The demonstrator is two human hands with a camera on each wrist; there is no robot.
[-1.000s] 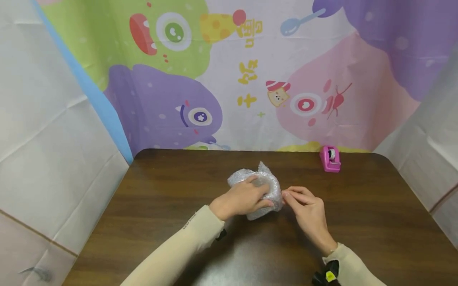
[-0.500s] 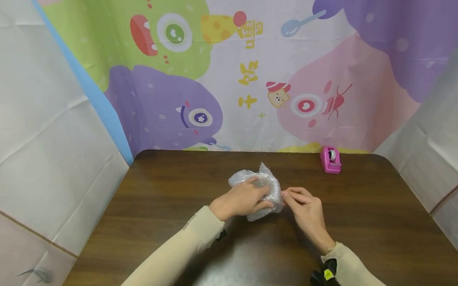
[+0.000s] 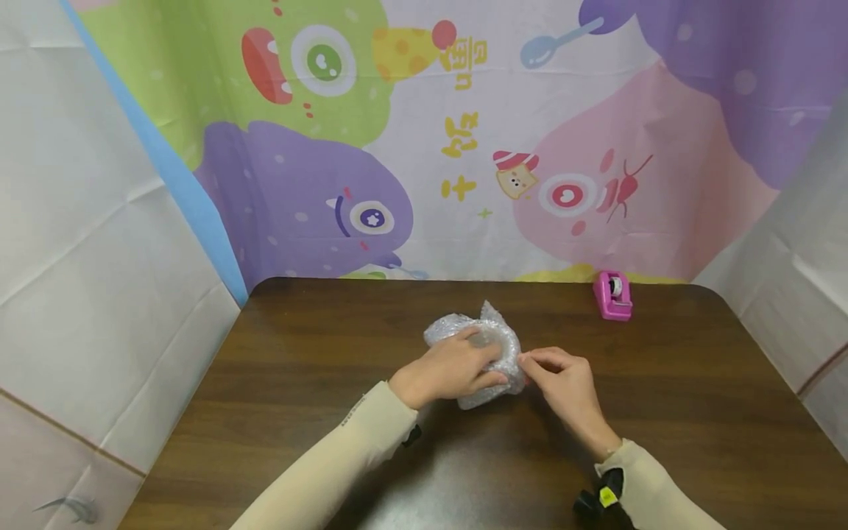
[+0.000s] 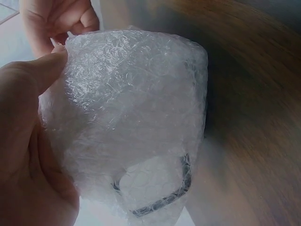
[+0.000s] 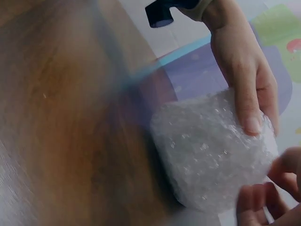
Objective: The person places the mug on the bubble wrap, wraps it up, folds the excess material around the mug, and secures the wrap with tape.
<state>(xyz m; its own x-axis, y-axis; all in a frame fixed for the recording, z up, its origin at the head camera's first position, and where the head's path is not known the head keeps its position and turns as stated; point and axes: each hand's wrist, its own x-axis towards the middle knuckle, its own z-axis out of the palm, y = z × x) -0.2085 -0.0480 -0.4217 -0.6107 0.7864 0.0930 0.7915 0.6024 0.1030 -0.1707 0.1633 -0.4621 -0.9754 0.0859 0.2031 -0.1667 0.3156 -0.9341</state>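
Note:
A cup-shaped bundle in bubble wrap [image 3: 509, 342] lies on the brown table. Through the wrap in the left wrist view, a dark-edged loop like a mug handle [image 4: 186, 176] shows. My left hand [image 3: 447, 370] grips the bundle by its rim, thumb on the outer wall and other fingers over the opening. At the bundle's right side, my right hand [image 3: 566, 383] brings thumb and fingertips together right at the wrap's edge, pinching there. In the right wrist view the bubble wrap [image 5: 202, 150] covers the wall, with my left thumb [image 5: 248, 110] pressing on it.
A pink tape dispenser [image 3: 613, 296] with a roll of tape stands at the back right of the wooden table [image 3: 318, 338]. Behind the table hangs a cartoon-printed cloth [image 3: 457, 243], and pale sheets flank both sides.
My right hand has shifted slightly left, its fingertips closer against the wrap. The left hand and the bundle have hardly moved.

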